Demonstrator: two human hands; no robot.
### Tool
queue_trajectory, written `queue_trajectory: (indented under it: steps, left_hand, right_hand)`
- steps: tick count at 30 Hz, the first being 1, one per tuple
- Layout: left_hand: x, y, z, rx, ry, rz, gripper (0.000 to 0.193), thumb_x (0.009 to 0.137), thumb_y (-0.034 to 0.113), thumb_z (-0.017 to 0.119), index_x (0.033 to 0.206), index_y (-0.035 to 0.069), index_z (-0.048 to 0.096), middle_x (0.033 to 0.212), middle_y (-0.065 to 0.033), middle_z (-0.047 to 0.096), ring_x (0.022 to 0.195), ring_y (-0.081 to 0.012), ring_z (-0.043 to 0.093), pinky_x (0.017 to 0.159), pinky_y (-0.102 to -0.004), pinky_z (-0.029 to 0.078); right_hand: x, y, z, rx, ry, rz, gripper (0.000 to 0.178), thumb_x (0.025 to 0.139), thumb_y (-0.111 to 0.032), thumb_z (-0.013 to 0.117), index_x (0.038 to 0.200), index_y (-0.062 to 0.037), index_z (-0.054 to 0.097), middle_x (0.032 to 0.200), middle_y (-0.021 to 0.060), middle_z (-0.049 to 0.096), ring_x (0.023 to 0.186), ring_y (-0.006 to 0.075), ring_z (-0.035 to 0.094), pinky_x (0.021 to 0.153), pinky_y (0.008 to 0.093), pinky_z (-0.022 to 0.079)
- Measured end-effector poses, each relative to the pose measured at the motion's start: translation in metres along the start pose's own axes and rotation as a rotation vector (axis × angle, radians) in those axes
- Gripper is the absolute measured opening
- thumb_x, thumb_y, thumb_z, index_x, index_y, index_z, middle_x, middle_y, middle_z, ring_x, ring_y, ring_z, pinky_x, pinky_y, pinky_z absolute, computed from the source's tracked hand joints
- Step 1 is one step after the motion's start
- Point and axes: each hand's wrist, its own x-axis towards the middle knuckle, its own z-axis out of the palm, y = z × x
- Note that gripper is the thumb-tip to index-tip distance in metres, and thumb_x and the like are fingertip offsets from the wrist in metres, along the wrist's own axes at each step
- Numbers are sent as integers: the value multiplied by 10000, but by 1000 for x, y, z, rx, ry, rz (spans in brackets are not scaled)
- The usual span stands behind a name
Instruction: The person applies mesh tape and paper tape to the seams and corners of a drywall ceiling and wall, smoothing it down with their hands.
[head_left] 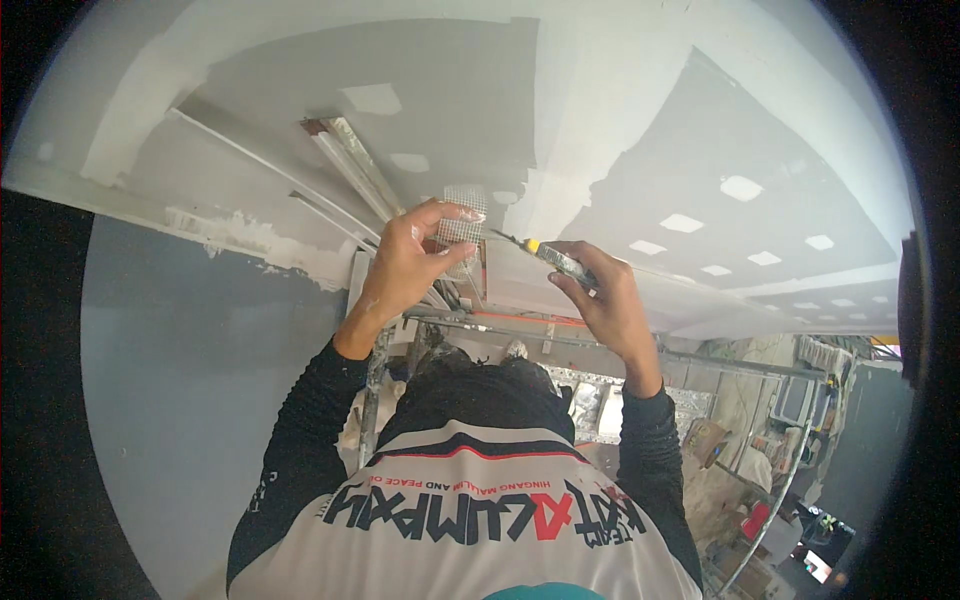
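Head view, from far left: smooth grey wall (200, 370) under a ragged plaster edge, then long, straight pale strips (355, 170), their near ends hidden by the left hand (400, 265), dusted white, thumb and fingers pinching a small whitish mesh piece (462, 208), open square grid, see-through, partly covered by the fingers. Mesh sits mid-scene, between the hands; just right of it, the thin dark blade of a yellow-tipped, plaster-smeared knife (566, 265), handle gripped between thumb and curled fingers of the right hand (612, 300). Farther right, grey board (690, 150) with chalky patches, and nearer, a tubular rail (745, 368) crossing in front of clutter below.
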Motion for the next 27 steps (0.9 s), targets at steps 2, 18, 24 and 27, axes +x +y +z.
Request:
queue_trajectory:
  steps: [2,18,24,27]
  left_hand:
    - [0,0,0,23,-23,-6,406,881,-78,756,1263,27,666,1176,-54,715,991,-77,677,785,-210,579]
    - [-3,0,1,36,-35,-61,344,861,-49,781,1186,31,700,1173,-77,732,951,-126,721,783,-246,602]
    - [-6,-10,4,42,24,-43,377,865,-100,762,1216,10,678,1211,-78,730,981,-112,707,839,-246,592]
    - [-6,-10,3,12,37,-53,384,861,-103,767,1216,11,678,1210,-95,732,985,-111,708,839,-249,584]
  right_hand:
    - [0,-6,-4,-52,-33,-56,311,916,-87,747,1216,-27,690,1015,166,728,698,287,648,656,373,529]
    - [9,-16,3,-277,-45,-232,346,875,-55,755,1217,-71,709,958,142,704,760,334,662,702,427,537]
    - [8,-16,3,-389,-43,-211,328,864,-41,740,1190,-67,713,915,136,686,804,366,678,708,454,530]
    - [5,-4,-3,-479,-56,-249,296,889,-86,718,1183,-61,707,903,151,679,797,366,688,688,460,534]
